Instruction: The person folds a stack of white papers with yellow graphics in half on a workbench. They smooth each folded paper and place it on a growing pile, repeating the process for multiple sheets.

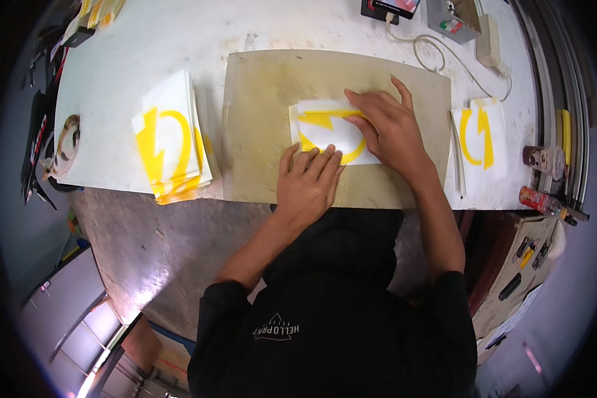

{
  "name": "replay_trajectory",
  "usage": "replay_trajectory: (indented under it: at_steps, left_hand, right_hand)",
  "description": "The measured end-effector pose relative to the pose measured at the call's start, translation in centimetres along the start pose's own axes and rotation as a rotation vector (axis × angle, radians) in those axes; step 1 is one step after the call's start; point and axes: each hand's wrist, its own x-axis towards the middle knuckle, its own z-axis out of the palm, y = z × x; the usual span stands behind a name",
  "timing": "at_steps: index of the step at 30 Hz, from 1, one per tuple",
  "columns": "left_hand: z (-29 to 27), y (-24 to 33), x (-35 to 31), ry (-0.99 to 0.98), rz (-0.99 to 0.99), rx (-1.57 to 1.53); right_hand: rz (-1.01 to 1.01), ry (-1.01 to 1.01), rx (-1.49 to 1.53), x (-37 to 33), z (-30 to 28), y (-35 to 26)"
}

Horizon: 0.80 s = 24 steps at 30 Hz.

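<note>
A white sheet [328, 136] with a yellow curved and pointed shape lies on a beige mat [255, 119] in front of me. My left hand [310, 178] rests on the sheet's near left part, its fingers stretched flat. Over the sheet's right part is my right hand [393, 132], with thumb and index finger apart and another finger raised. Nothing shows between those fingertips. Left of the mat is a stack of white sheets with yellow bolt and curve shapes [172, 149]. A smaller pile of similar sheets [479, 139] lies to the right.
A phone [403, 5] with a white cable, a grey box [454, 20] and a white power strip [489, 43] stand at the far right. A cat [66, 142] is at the table's left edge. A red-labelled bottle [539, 199] lies near the right edge.
</note>
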Motion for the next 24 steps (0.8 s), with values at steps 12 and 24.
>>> replay_trajectory:
  at_steps: [12,24]
  left_hand:
    - [-0.3,-1.2,2.2,-0.054,-0.036,-0.058]
    - [-0.7,-3.1,3.9,-0.383,-0.063,0.066]
  right_hand:
    - [-0.007,-0.125,-0.014,1.2,0.5,0.8]
    - [-0.042,-0.144,-0.166,-2.1,4.7,-2.0]
